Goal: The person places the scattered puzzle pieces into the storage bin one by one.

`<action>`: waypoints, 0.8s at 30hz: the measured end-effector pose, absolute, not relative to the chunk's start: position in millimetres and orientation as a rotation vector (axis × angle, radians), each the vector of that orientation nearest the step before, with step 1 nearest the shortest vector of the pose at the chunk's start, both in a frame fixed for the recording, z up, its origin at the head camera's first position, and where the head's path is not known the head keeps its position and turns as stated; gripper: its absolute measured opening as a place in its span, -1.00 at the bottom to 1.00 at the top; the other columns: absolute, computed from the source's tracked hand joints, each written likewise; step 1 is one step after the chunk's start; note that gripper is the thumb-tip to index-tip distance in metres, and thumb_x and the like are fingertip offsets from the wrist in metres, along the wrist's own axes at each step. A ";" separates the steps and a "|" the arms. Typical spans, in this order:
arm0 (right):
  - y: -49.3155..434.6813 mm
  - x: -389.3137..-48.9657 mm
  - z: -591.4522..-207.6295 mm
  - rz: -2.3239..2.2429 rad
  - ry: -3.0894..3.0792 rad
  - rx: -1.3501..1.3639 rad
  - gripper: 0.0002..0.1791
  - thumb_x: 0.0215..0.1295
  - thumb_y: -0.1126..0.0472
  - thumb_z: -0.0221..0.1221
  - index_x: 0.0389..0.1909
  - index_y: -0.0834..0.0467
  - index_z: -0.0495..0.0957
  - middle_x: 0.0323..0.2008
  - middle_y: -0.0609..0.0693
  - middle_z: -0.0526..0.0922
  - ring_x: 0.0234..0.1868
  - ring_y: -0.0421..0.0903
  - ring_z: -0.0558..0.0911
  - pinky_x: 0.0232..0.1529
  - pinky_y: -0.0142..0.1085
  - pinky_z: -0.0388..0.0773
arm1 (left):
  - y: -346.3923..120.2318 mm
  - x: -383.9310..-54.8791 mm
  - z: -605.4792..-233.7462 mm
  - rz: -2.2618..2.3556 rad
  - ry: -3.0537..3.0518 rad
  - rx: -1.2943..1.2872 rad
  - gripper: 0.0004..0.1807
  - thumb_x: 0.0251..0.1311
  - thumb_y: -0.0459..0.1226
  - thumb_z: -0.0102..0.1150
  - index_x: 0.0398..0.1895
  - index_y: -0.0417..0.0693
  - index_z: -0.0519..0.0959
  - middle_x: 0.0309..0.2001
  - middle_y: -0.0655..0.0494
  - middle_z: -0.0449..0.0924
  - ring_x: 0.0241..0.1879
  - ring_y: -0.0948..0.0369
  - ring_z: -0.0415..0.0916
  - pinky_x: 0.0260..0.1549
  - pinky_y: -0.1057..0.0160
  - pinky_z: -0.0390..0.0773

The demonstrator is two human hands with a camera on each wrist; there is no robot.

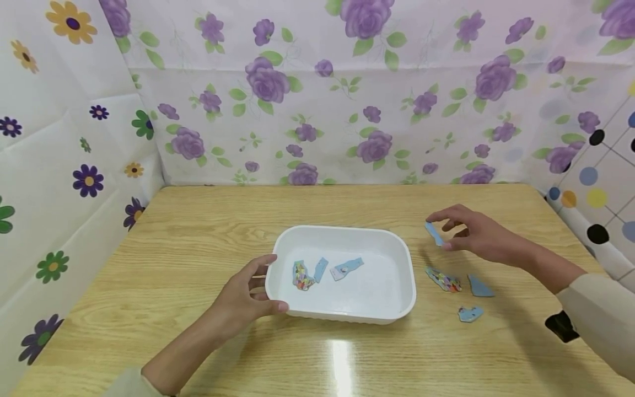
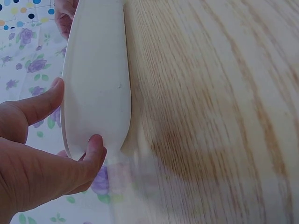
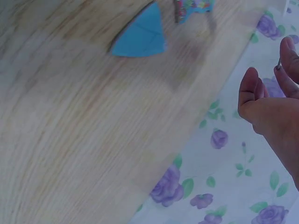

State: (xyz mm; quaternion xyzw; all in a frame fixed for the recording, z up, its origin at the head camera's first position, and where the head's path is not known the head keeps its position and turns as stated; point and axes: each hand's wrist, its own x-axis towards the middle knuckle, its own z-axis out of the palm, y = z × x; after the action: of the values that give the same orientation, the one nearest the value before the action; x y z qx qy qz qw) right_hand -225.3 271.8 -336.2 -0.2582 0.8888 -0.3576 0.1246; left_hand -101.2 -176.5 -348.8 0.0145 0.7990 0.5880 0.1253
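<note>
My left hand [image 1: 237, 300] grips the left end of a white plastic basin [image 1: 342, 316], thumb near the front corner and fingers at the rim. In the left wrist view the thumb and fingers of that hand [image 2: 46, 163] spread along the basin's end. Inside the basin lie a patterned piece [image 1: 301, 277], a narrow blue piece [image 1: 321, 269] and a blue-and-white piece [image 1: 346, 268]. Right of the basin, my right hand [image 1: 478, 234] pinches a flat, slim blue piece [image 1: 434, 234] above the table. In the right wrist view that piece shows only as a thin edge.
On the wooden table [image 1: 223, 220], below the right hand, lie a multicoloured piece [image 1: 444, 280], a blue triangular piece [image 1: 480, 286] and a small blue piece [image 1: 469, 314]. A black object [image 1: 561, 326] sits by the right sleeve. Flowered sheeting [image 1: 307, 132] hangs behind the table.
</note>
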 end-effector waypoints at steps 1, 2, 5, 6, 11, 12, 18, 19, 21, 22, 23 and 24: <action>269.1 -224.6 -334.3 -1.047 2.585 -0.760 -0.46 0.33 0.13 0.21 0.31 -0.06 0.34 0.26 0.09 0.25 0.21 0.19 0.38 0.03 0.04 0.54 | -176.4 -101.1 -348.8 1.713 2.326 0.043 0.01 -0.10 -0.32 0.50 0.44 0.00 0.14 0.26 -0.16 0.28 0.12 -0.08 0.48 -0.01 0.15 0.61; 266.4 -223.9 -332.5 -1.054 2.578 -0.767 -0.46 0.33 0.13 0.21 0.31 -0.06 0.34 0.26 0.08 0.25 0.20 0.19 0.38 0.04 0.04 0.54 | -176.3 -100.9 -348.9 1.713 2.325 0.043 0.01 -0.10 -0.32 0.50 0.44 -0.01 0.13 0.26 -0.16 0.27 0.12 -0.08 0.48 -0.01 0.15 0.61; 258.4 -221.4 -327.9 -1.067 2.566 -0.782 -0.47 0.32 0.15 0.22 0.30 -0.05 0.35 0.27 0.08 0.26 0.20 0.20 0.38 0.03 0.00 0.55 | -176.3 -100.7 -348.8 1.715 2.320 0.045 0.00 -0.09 -0.32 0.50 0.44 -0.01 0.13 0.27 -0.16 0.26 0.12 -0.09 0.48 -0.01 0.13 0.61; 255.5 -220.7 -326.9 -1.073 2.562 -0.785 -0.47 0.32 0.16 0.22 0.30 -0.03 0.35 0.27 0.09 0.26 0.20 0.21 0.38 0.02 -0.01 0.55 | -176.4 -100.7 -348.8 1.714 2.320 0.043 0.00 -0.09 -0.32 0.50 0.44 -0.01 0.13 0.28 -0.16 0.26 0.13 -0.09 0.47 -0.01 0.13 0.61; 240.0 -218.3 -323.0 -1.106 2.547 -0.796 -0.45 0.31 0.15 0.23 0.30 -0.01 0.36 0.28 0.07 0.28 0.19 0.16 0.40 0.00 -0.03 0.56 | -176.8 -100.8 -348.5 1.715 2.319 0.044 0.00 -0.08 -0.32 0.49 0.44 0.00 0.13 0.28 -0.16 0.25 0.13 -0.10 0.47 -0.01 0.13 0.61; 236.9 -218.4 -322.5 -1.113 2.542 -0.798 -0.45 0.30 0.15 0.24 0.30 0.00 0.36 0.27 0.07 0.29 0.18 0.16 0.40 -0.02 -0.04 0.57 | -176.6 -100.5 -348.1 1.714 2.320 0.042 0.00 -0.08 -0.32 0.49 0.44 0.00 0.13 0.28 -0.17 0.25 0.13 -0.10 0.47 -0.01 0.13 0.61; 215.4 -216.0 -314.7 -1.133 2.524 -0.826 -0.45 0.29 0.20 0.25 0.29 0.01 0.38 0.26 0.03 0.31 0.19 0.13 0.38 0.08 0.02 0.50 | -175.9 -100.0 -348.0 1.712 2.325 0.026 0.00 -0.09 -0.33 0.50 0.44 0.00 0.14 0.28 -0.16 0.26 0.13 -0.10 0.47 -0.02 0.13 0.61; 211.5 -214.6 -313.3 -1.140 2.517 -0.830 -0.45 0.28 0.23 0.25 0.28 0.02 0.39 0.26 0.04 0.31 0.20 0.13 0.37 0.11 0.03 0.48 | -176.0 -100.1 -348.1 1.712 2.327 0.024 0.00 -0.10 -0.32 0.50 0.44 0.00 0.14 0.28 -0.16 0.26 0.13 -0.10 0.47 -0.02 0.13 0.61; 204.3 -212.5 -312.4 -1.151 2.507 -0.831 -0.46 0.26 0.26 0.26 0.27 0.03 0.40 0.26 0.05 0.30 0.19 0.13 0.36 0.11 0.02 0.49 | -176.0 -100.2 -348.0 1.712 2.330 0.025 0.00 -0.10 -0.32 0.50 0.44 0.00 0.14 0.28 -0.16 0.26 0.13 -0.10 0.47 -0.02 0.14 0.61; 200.8 -211.5 -312.5 -1.158 2.500 -0.830 -0.45 0.25 0.28 0.27 0.27 0.05 0.40 0.25 0.06 0.30 0.19 0.13 0.36 0.10 0.00 0.49 | -176.0 -100.3 -348.1 1.712 2.330 0.026 0.00 -0.10 -0.32 0.50 0.44 0.00 0.14 0.28 -0.16 0.26 0.13 -0.10 0.47 -0.02 0.14 0.62; 197.5 -210.3 -312.5 -1.164 2.494 -0.830 -0.45 0.24 0.30 0.27 0.26 0.06 0.41 0.25 0.06 0.30 0.19 0.13 0.36 0.09 -0.01 0.50 | -175.9 -100.5 -348.2 1.712 2.331 0.029 0.00 -0.10 -0.32 0.50 0.44 0.00 0.14 0.28 -0.16 0.26 0.13 -0.10 0.47 -0.02 0.14 0.62; 194.3 -209.1 -312.8 -1.167 2.489 -0.837 -0.46 0.24 0.31 0.27 0.25 0.08 0.41 0.24 0.08 0.29 0.18 0.14 0.36 0.07 -0.02 0.51 | -175.8 -100.6 -348.2 1.714 2.329 0.032 0.00 -0.10 -0.33 0.50 0.44 0.00 0.14 0.28 -0.16 0.26 0.13 -0.10 0.47 -0.02 0.14 0.62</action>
State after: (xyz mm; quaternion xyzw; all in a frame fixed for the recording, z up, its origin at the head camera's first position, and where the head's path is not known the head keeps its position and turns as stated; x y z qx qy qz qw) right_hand -209.1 194.3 -312.8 -0.2885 0.8584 -0.4025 0.1336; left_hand -100.6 -175.8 -348.2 0.0110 0.7991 0.5881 0.1245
